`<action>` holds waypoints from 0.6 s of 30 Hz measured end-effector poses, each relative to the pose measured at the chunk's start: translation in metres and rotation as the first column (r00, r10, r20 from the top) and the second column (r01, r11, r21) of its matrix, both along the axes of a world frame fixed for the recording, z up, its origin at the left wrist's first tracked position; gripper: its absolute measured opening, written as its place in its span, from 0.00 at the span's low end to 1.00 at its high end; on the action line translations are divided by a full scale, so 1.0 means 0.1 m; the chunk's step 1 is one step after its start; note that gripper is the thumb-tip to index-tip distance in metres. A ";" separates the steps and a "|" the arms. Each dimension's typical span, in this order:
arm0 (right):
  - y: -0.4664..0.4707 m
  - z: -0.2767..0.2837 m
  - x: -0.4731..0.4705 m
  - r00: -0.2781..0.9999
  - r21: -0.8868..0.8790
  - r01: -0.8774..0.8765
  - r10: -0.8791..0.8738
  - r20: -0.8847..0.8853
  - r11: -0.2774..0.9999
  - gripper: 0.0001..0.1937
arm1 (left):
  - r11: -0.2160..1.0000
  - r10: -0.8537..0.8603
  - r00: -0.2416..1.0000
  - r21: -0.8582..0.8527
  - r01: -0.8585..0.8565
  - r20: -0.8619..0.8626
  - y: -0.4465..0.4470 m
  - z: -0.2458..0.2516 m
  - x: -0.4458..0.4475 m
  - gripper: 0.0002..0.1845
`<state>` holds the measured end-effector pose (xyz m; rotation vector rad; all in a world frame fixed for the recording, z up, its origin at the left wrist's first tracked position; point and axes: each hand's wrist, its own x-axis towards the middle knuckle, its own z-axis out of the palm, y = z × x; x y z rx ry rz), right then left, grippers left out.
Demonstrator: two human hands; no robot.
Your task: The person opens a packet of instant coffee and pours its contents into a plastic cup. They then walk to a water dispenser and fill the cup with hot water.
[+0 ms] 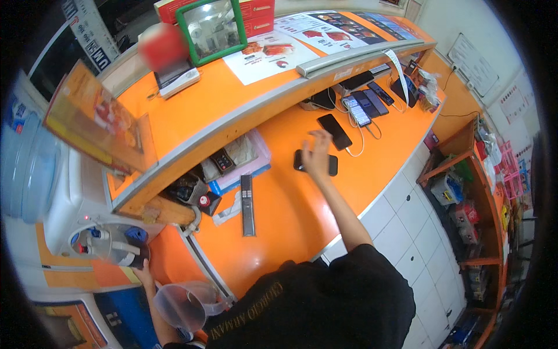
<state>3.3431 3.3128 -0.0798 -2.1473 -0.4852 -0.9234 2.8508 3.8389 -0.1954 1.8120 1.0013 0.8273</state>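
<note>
My right hand (318, 152), blurred, is over a black smartphone (332, 165) on the orange counter (287, 209). Its fingers are spread, and both ends of the phone show beside it. Just beyond lies a second black smartphone (335, 132) with a white cable plugged in. My left hand (144, 274) reaches to the lower edge of the tap recess of a white water dispenser (72, 187). Something clear and dark (130, 248) is in that recess; whether my fingers grip it is hidden. A clear plastic jug (181, 307) stands beside my left forearm.
A remote control (247, 205) lies mid-counter near a pink-and-blue packet (257, 152). Several phones with cables (356, 111) lie under the raised shelf (187, 118). On that shelf stand a green-framed mirror (213, 32) and a sign holder (100, 118). Orange shelving (479, 261) is at right.
</note>
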 end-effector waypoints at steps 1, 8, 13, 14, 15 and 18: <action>-0.28 -0.15 0.19 0.992 -0.018 0.125 -0.125 -0.003 0.992 0.18 | 1.000 0.020 1.000 -0.009 -0.020 0.003 0.02 -0.02 -0.02 0.39; -1.87 -0.51 1.68 0.783 -0.271 0.518 -0.578 -0.231 0.811 0.20 | 0.999 -0.022 0.961 0.019 0.028 -0.276 0.03 0.32 -0.20 0.38; -2.29 -0.71 2.47 0.588 -0.549 0.554 -0.761 -0.273 0.626 0.21 | 0.974 -0.073 0.916 -0.227 -0.021 -0.394 -0.09 0.87 -0.13 0.33; -2.31 -0.78 2.61 0.552 -0.539 0.580 -0.781 -0.292 0.611 0.21 | 0.980 -0.020 0.905 -0.186 -0.065 -0.424 -0.16 0.93 -0.07 0.32; -2.35 -0.83 2.73 0.557 -0.525 0.578 -0.772 -0.306 0.624 0.21 | 0.978 0.090 0.877 -0.124 -0.168 -0.472 -0.20 1.01 -0.02 0.31; -2.49 -0.96 3.03 0.529 -0.572 0.557 -0.788 -0.314 0.602 0.21 | 0.927 -0.047 0.861 -0.343 -0.151 -0.506 -0.25 1.34 0.02 0.23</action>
